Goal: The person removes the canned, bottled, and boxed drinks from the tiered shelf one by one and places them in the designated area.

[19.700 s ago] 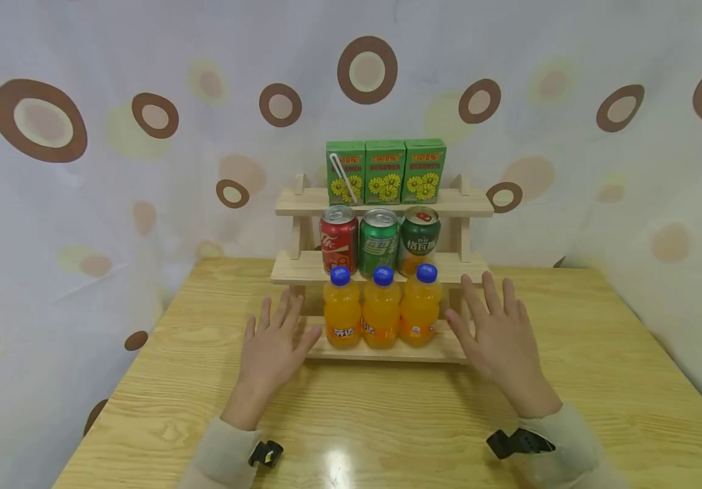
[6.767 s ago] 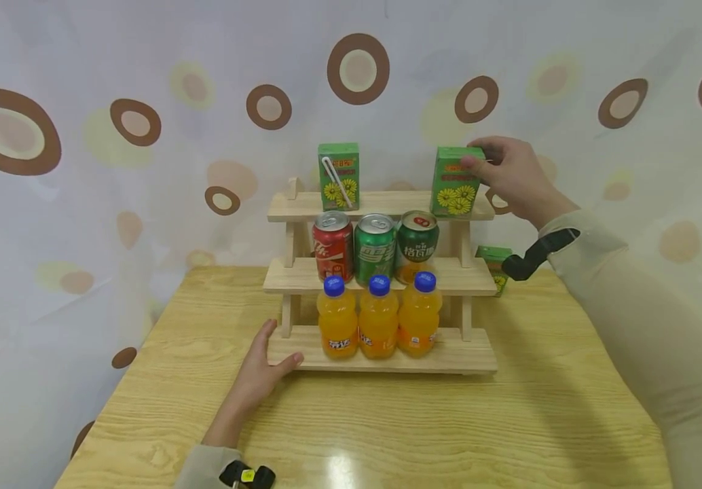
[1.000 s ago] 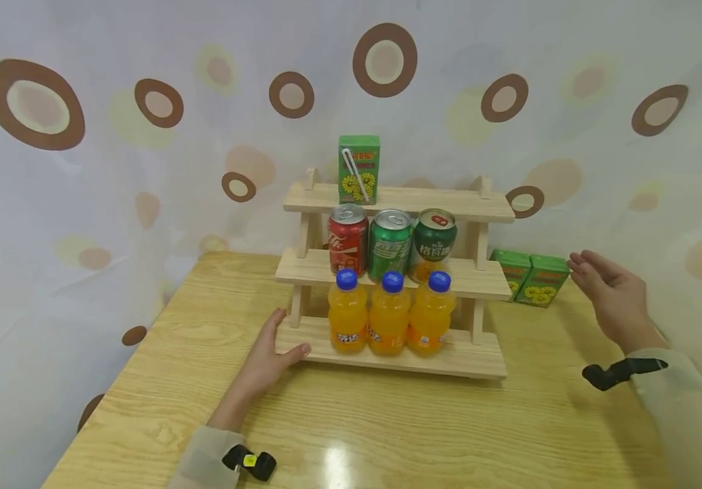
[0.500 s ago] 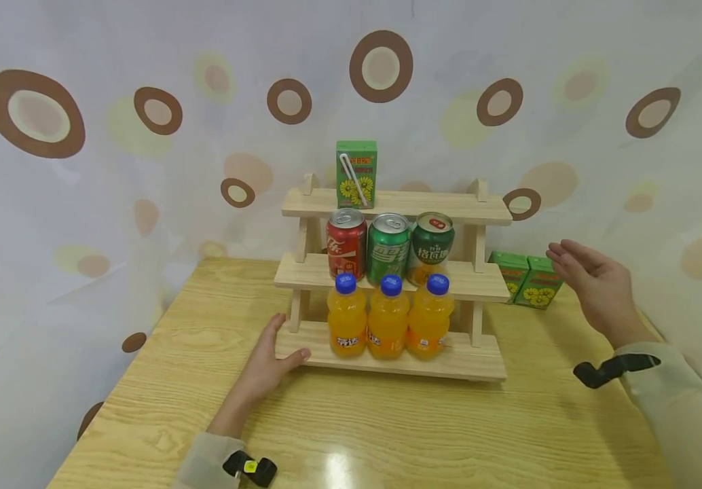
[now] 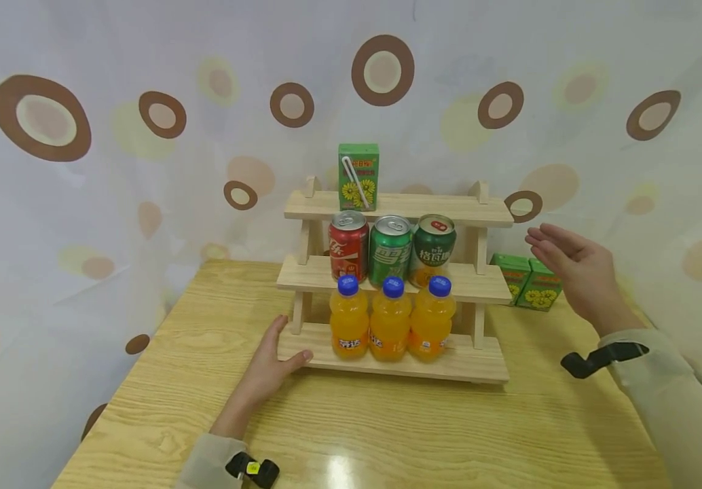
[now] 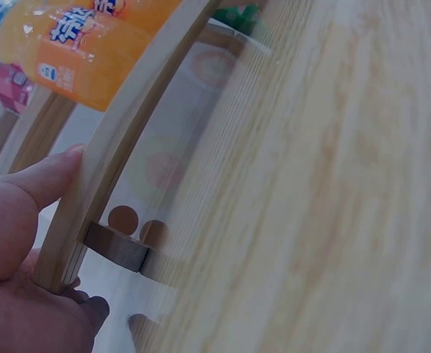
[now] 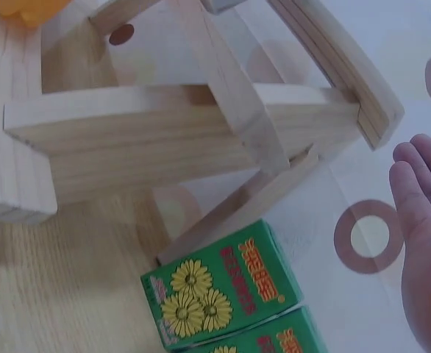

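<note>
My left hand (image 5: 267, 367) grips the left end of the bottom board of a three-tier wooden display shelf (image 5: 388, 363), the thumb on top and fingers under it in the left wrist view. My right hand (image 5: 583, 275) hovers with fingers extended and nothing held, right of the shelf. Below and beside it, two green drink cartons (image 5: 540, 285) stand side by side on the table; the right wrist view shows their flower-printed fronts. One more green carton (image 5: 358, 178), a white straw on its front, is at the left of the top tier.
A red can (image 5: 348, 248), a green can (image 5: 390, 252) and a dark green can (image 5: 433, 251) line the middle tier. Three orange soda bottles (image 5: 390, 322) with blue caps fill the bottom tier's middle. A patterned curtain (image 5: 204, 136) hangs behind the wooden table (image 5: 351, 428).
Two cartons have gone from the top tier to the table on the right. In the last second my right hand has moved left and up, while the left kept its grip.
</note>
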### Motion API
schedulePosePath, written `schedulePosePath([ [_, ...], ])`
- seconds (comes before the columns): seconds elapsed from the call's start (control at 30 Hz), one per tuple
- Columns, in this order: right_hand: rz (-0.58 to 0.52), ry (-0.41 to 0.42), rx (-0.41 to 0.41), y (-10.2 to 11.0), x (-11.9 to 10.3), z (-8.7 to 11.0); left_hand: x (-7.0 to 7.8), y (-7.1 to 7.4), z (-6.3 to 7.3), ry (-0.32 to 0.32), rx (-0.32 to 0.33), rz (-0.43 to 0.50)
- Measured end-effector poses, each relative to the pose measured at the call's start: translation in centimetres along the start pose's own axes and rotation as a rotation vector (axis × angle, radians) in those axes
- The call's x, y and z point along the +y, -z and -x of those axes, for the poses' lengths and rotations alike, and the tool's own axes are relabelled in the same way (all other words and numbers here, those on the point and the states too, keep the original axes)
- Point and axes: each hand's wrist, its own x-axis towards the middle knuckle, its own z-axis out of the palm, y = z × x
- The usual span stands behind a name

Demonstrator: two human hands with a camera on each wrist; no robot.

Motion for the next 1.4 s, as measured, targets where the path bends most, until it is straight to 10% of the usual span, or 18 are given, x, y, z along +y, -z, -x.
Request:
schedulePosePath([
  [1.4,0.293,-0.057,-0.107,-10.3,-3.6,-6.1,-0.4,0.0,-0.1,-0.016,0.000,-0.007],
])
